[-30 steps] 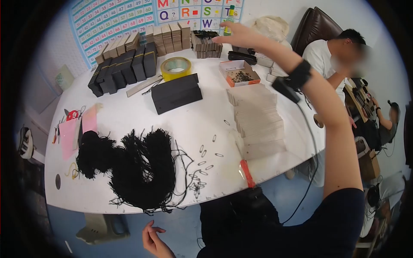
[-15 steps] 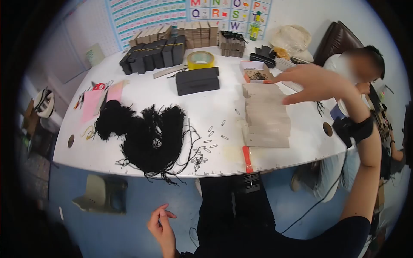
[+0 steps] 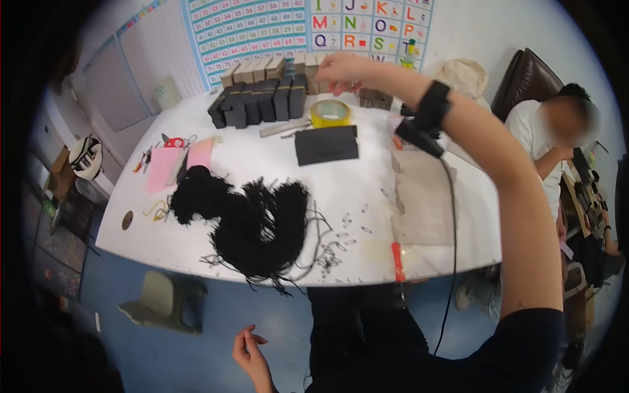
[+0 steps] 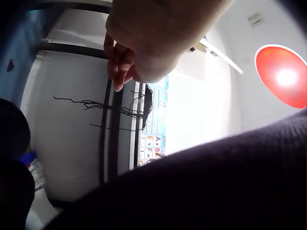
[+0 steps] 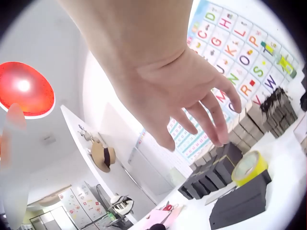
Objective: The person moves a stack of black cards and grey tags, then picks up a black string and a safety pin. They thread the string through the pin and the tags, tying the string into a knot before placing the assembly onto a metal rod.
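In the head view my right hand (image 3: 346,71) hangs above the back of the white table, fingers loosely bent with nothing in them. Below it are a yellow tape roll (image 3: 331,113), black stacks (image 3: 262,101) with bands and a flat black piece (image 3: 326,145). The right wrist view shows the same hand (image 5: 184,96) with spread fingers. My left hand (image 3: 249,350) is low in front of the table, loosely curled and holding nothing; the left wrist view shows this hand (image 4: 127,57) near the table edge. A bundle of black cords (image 3: 262,229) lies on the table.
Grey card pieces (image 3: 424,200) lie at the table's right, with a red-handled tool (image 3: 398,262) at their front. Small metal clips (image 3: 337,247) are scattered beside the cords. Scissors (image 3: 173,142) and pink sheets (image 3: 164,170) are at the left. A person (image 3: 534,124) sits at the right.
My right hand moved from the back right to above the grey cards, then left to over the tape and stacks. The head view has shifted. My left hand stays low and empty.
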`<state>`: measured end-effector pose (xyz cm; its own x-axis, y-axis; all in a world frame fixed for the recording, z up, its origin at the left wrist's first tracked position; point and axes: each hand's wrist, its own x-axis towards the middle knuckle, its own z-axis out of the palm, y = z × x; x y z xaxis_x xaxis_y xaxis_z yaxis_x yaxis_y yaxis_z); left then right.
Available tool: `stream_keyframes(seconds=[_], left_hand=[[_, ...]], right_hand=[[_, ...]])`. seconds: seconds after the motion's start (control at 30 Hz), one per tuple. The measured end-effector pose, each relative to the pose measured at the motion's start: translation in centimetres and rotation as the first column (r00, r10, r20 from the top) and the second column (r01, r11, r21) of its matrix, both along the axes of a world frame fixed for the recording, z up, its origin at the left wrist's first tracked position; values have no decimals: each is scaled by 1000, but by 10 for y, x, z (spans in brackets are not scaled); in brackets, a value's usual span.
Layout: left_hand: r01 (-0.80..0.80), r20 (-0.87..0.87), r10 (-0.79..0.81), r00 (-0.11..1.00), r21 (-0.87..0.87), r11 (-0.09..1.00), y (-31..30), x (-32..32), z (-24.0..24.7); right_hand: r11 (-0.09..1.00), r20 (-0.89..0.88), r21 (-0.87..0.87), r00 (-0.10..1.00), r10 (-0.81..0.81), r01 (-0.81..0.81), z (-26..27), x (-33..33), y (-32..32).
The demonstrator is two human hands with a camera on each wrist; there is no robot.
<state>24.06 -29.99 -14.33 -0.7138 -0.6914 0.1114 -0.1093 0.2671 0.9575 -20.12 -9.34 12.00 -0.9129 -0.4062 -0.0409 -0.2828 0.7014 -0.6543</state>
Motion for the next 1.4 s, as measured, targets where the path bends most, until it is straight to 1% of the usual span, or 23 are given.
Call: stream_keyframes(seconds=[0.03, 0.13, 0.27, 0.33, 0.4, 0.43, 0.47, 0.53, 0.6, 0.7, 0.77, 0.8, 0.9, 0.97, 1.03, 1.07, 1.13, 1.17, 1.2, 1.27, 1.3, 1.37, 1.4], left_hand=[[-33, 0, 33, 999, 25, 999, -8, 0, -6], [-80, -15, 81, 997, 39, 996, -25, 1, -23], [-96, -3, 96, 995, 85, 992, -31, -6, -24], [-36, 146, 14, 989, 148, 988, -32, -7, -14], [-66, 112, 54, 992, 104, 992, -35, -18, -23], [-95, 72, 90, 993, 58, 994, -35, -23, -26], [-94, 85, 88, 992, 64, 994, -35, -25, -26], [-79, 54, 79, 995, -9, 997, -38, -29, -22], [-70, 56, 69, 996, 17, 997, -41, -30, -24], [-76, 51, 73, 996, 57, 995, -40, -29, -23], [-87, 51, 83, 995, 69, 994, -41, -27, -21], [-85, 50, 82, 995, 60, 995, -41, -25, -21], [-68, 31, 66, 997, 57, 996, -34, -24, -15], [-52, 11, 51, 999, 52, 997, -32, -26, -8], [13, -129, -3, 992, 81, 997, -27, -28, -1], [26, -125, -15, 992, 90, 996, -21, -29, 10], [160, -266, -121, 956, 131, 978, -8, -34, 39], [259, -336, -204, 920, 131, 957, -6, -36, 42], [388, -409, -292, 864, 172, 906, -1, -41, 53], [615, -512, -438, 739, 248, 749, 21, -55, 86], [703, -509, -509, 694, 325, 633, 36, -60, 103], [831, -625, -556, 548, 484, 275, 71, -62, 123], [835, -649, -550, 526, 518, 187, 85, -60, 119]], right_hand=[[994, -36, 93, 998, -48, 51, -13, -30, -19], [973, -122, 162, 982, -146, 165, -44, -82, -62], [964, -193, 179, 968, -162, 197, -64, -96, -90], [957, -214, 182, 959, -186, 227, -72, -104, -99], [949, -220, 81, 934, -281, 305, -79, -107, -104], [952, -141, -45, 941, -307, 304, -79, -106, -102], [952, -132, -34, 942, -307, 305, -78, -105, -99], [944, 55, -104, 949, -309, 313, -72, -103, -95], [944, 52, -125, 953, -300, 304, -72, -98, -93], [905, -56, -165, 913, -405, 391, -69, -93, -89], [877, 58, -337, 938, -343, 342, -62, -96, -75], [876, 60, -335, 936, -347, 346, -57, -94, -68], [888, 48, -363, 958, -284, 281, -20, -56, -39], [859, 34, -490, 987, -156, 153, 7, -1, -14], [837, 17, -545, 999, -46, 48, 21, 55, 16], [865, -5, -502, 999, -35, 28, 30, 90, 30], [916, 22, -400, 1000, 21, -11, 43, 162, 56], [888, 22, -454, 996, 87, -68, 34, 187, 70], [932, -36, -322, 986, 161, -164, 29, 212, 85], [842, 266, -534, 929, 256, -79, 14, 275, 91], [823, 445, -565, 861, 247, 56, 12, 303, 91], [730, 430, -675, 861, 273, 106, -18, 339, 98], [694, 379, -713, 888, 261, 101, -28, 352, 100]])
